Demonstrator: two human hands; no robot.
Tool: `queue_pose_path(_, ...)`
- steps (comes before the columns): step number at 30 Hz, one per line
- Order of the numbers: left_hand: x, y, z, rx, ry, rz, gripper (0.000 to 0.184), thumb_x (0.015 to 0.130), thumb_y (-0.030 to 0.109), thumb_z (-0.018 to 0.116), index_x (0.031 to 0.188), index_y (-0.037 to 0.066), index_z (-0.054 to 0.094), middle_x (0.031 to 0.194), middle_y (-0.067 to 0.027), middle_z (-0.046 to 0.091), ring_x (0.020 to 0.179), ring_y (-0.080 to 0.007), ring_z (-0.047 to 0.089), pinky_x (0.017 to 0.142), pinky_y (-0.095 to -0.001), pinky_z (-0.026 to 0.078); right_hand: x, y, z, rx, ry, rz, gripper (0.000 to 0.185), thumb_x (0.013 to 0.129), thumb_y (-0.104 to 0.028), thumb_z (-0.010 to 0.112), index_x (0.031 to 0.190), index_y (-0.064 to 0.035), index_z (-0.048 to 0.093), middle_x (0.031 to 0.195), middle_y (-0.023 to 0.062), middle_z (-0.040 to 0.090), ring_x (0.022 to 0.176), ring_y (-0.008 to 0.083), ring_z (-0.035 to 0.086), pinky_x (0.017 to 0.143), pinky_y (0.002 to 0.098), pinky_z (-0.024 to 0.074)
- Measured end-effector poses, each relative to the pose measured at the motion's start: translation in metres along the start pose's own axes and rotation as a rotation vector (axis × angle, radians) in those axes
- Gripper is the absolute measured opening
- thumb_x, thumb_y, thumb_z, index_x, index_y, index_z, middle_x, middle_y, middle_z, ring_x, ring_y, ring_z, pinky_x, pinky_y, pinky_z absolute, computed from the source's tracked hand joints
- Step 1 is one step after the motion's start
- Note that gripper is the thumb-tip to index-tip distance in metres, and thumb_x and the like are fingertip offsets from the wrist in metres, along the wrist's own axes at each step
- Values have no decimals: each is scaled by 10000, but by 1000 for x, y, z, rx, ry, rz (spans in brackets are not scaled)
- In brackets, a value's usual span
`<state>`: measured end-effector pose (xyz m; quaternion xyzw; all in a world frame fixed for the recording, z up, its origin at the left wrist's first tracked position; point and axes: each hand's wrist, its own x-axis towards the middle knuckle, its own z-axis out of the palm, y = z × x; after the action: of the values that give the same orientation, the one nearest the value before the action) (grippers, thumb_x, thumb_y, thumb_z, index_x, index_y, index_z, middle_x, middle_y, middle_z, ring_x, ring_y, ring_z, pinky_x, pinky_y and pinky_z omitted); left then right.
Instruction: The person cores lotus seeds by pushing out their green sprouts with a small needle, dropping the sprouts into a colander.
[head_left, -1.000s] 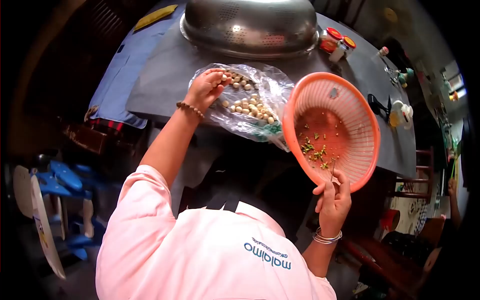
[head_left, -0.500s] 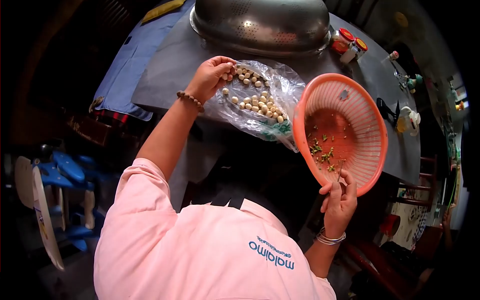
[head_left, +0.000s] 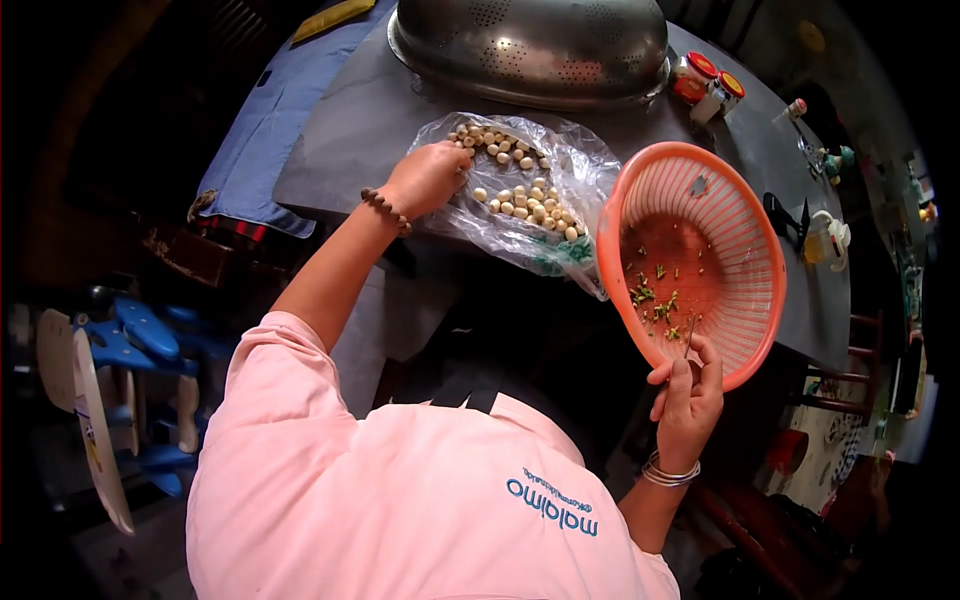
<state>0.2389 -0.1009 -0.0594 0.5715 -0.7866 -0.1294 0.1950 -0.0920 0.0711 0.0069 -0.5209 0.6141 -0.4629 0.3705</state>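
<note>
My left hand is closed with its knuckles up at the left side of a clear plastic bag. Its fingertips are hidden, so what they grip cannot be seen. Pale round seeds, like lotus seeds, lie on the bag in two groups, one by my fingers and one nearer me. Between the thumb and fingers of my right hand is a thin pointed pick. It sticks up over the near rim of an orange plastic basket, which is tilted towards me. Small green bits are scattered on the basket's bottom.
An upturned metal colander stands at the back of the grey table. Red-lidded jars are to its right. Farther right are a black-handled item and a small jug. Blue cloth lies at the left.
My left hand has turned from a raised pinch at the bag's far left edge to a lower, knuckles-up closed hold. My right hand still holds the pick by the basket.
</note>
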Motion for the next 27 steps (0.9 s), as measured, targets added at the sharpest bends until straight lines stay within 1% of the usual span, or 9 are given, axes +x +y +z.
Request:
queue_pose_path(5, -2, -7, 8, 19, 56, 56, 117, 770, 92, 574, 849, 13, 608, 847, -112, 604, 790, -265, 590, 705, -339, 468, -2, -1, -3, -12, 22, 1, 252, 885, -99, 449, 1115, 4, 455, 649, 29, 567, 400, 14, 384, 357, 153, 294)
queue_pose_path(7, -4, 6, -4, -636, -5, -255, 132, 810, 113, 580, 860, -8, 593, 771, -59, 587, 669, -159, 567, 603, -266, 454, -1, -1, -4, 3, 9, 4, 254, 885, -100, 450, 1116, 5, 455, 652, 30, 566, 403, 13, 384, 358, 151, 297)
queue_pose_path(8, -6, 14, -14, -830, -36, -303, 148, 832, 120, 583, 910, -5, 572, 740, -14, 554, 613, -66, 495, 508, -186, 387, -1, -1, -3, 5, 12, 6, 254, 885, -100, 450, 1116, 5, 455, 652, 30, 566, 403, 13, 384, 358, 151, 297)
queue_pose_path(9, -7, 13, -14, -829, -38, -303, 148, 832, 120, 583, 910, -5, 572, 740, -14, 554, 613, -66, 495, 508, -186, 387, -1, -2, -2, 7, 13, 6, 254, 885, -100, 450, 1116, 6, 455, 652, 31, 566, 405, 13, 384, 358, 151, 297)
queue_pose_path(11, -8, 12, -13, -1419, -47, -238, 174, 836, 68, 560, 998, 8, 544, 767, -20, 544, 580, -40, 424, 460, -146, 345, 0, -3, -1, 9, 13, 4, 255, 885, -99, 450, 1116, 7, 454, 653, 32, 565, 406, 13, 384, 357, 151, 298)
queue_pose_path(13, -9, 26, -16, -1484, -24, -211, 204, 835, 68, 563, 1029, 13, 528, 774, -26, 541, 581, -45, 420, 442, -129, 326, 0, -4, 0, 19, -3, 18, 253, 883, -94, 450, 1115, 8, 456, 653, 33, 564, 405, 13, 383, 354, 152, 298)
queue_pose_path(18, -3, 67, -16, -1677, -99, 39, 185, 831, 54, 559, 1010, 18, 530, 830, -47, 563, 587, -52, 432, 436, -133, 323, 0, -3, 2, 38, 0, 25, 249, 878, -87, 454, 1109, 5, 461, 654, 32, 570, 406, 14, 387, 353, 152, 300)
queue_pose_path(21, 2, 115, -15, -1776, -168, -10, 182, 830, 59, 558, 1007, 25, 529, 881, -65, 582, 587, -53, 440, 441, -135, 324, 0, -5, 3, 54, -4, 26, 252, 869, -79, 463, 1112, -12, 465, 650, 27, 570, 407, 15, 389, 356, 153, 303)
queue_pose_path(27, 16, 187, 26, -2200, -509, -44, 237, 870, 137, 506, 1082, 33, 488, 935, -75, 575, 632, -65, 474, 407, -128, 313, 1, -15, 2, 74, 12, 6, 267, 861, -78, 486, 1125, -37, 466, 634, 17, 565, 420, 14, 407, 368, 161, 308)
